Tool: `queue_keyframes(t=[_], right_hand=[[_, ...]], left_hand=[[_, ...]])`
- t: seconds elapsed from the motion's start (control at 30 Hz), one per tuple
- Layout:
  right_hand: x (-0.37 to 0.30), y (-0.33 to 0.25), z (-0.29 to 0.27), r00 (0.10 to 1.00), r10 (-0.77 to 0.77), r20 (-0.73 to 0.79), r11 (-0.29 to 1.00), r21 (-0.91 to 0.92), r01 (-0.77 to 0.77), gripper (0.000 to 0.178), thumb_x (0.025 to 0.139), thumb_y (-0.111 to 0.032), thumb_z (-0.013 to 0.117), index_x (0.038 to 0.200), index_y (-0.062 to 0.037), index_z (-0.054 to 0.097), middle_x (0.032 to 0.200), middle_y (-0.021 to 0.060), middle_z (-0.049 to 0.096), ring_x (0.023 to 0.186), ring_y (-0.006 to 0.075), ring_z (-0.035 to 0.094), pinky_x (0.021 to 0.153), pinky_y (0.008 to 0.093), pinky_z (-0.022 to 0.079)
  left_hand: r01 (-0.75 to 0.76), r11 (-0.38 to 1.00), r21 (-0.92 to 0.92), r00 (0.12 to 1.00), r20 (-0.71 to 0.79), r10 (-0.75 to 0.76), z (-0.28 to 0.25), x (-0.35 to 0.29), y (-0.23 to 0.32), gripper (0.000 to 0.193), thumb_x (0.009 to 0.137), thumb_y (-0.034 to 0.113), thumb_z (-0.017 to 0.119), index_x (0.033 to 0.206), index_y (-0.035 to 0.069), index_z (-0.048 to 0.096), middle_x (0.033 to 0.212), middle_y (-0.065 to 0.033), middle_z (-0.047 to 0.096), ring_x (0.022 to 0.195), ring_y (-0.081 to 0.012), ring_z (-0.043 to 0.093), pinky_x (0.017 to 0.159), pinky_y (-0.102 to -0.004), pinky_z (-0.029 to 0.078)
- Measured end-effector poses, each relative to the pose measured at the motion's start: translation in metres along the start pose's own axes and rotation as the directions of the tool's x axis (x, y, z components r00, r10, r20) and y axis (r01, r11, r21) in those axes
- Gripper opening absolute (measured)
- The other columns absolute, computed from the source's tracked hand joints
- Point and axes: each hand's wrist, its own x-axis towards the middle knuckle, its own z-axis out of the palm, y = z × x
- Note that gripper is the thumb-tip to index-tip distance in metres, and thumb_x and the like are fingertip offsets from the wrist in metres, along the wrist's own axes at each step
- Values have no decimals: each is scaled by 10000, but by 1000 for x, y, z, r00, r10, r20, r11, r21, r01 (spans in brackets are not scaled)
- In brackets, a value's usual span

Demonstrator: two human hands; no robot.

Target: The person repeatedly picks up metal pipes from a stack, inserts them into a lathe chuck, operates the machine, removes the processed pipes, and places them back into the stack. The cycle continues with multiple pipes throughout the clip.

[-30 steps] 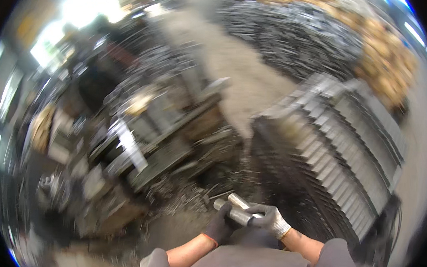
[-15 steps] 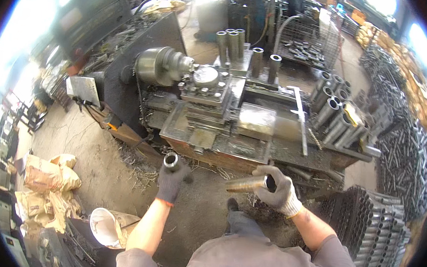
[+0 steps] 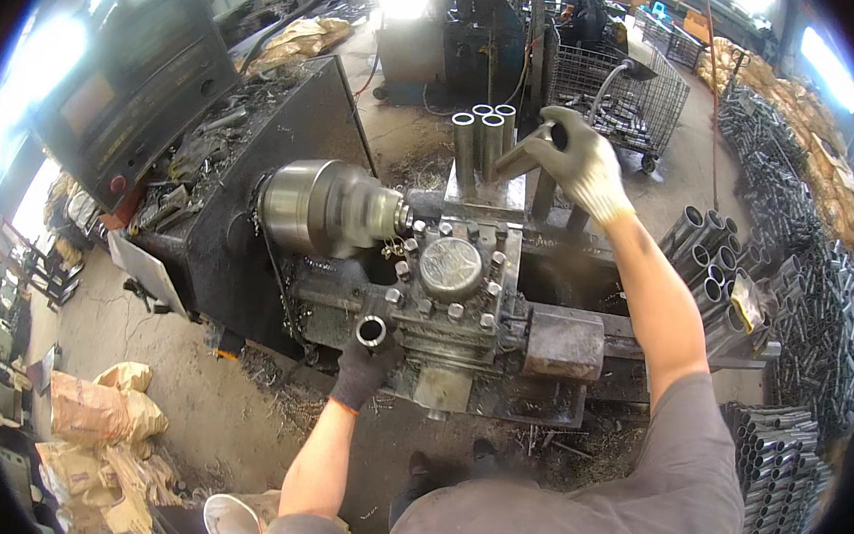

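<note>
Workshop lathe (image 3: pixel 445 299); gloved hands (left hand (image 3: pixel 364 363), right hand (image 3: pixel 578 158)) gripping tubes (image 3: pixel 371 332).

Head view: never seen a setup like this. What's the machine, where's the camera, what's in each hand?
The camera sits on the worker's head and looks down through a fisheye lens, so straight edges bend near the rim. The forearms coming in from below are the worker's own.

The machine is a metal lathe: the big round chuck on its left spins the workpiece, and the block with bolts around a round cap is the tool post.

The left hand, in a dark glove, holds a short steel tube upright by the tool post. The right hand, in a light glove, holds another tube beside a cluster of upright tubes behind the lathe. More tubes lie stacked on the right, and sacks sit on the floor.
</note>
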Motion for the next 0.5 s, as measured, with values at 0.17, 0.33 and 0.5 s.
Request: queue_keyframes(t=[0.17,0.33,0.5], right_hand=[[82,78,128,970,167,178,955,-272,-115,568,857,-395,736,1288,-37,647,1039,283,738,1019,428,720,907,475,558],[96,112,171,938,285,196,933,-281,-225,660,829,-411,764,1352,-37,615,1132,268,734,1105,408,702,963,460,541],[86,20,152,994,63,93,695,-719,24,694,824,-363,780,1420,-98,542,1187,193,722,1051,373,722,906,498,586]], left_hand=[[-256,912,320,967,81,243,-23,-11,8,562,854,53,785,1368,41,557,1205,-89,664,1085,-148,636,938,-312,533],[186,978,-90,981,-43,-190,-127,-48,-58,455,952,235,751,1315,6,600,1203,-104,677,1082,-217,658,948,-384,538],[41,902,-429,598,-713,-366,-283,-51,-171,319,1101,246,535,1292,5,617,1192,-112,653,1017,-237,650,851,-353,549]])
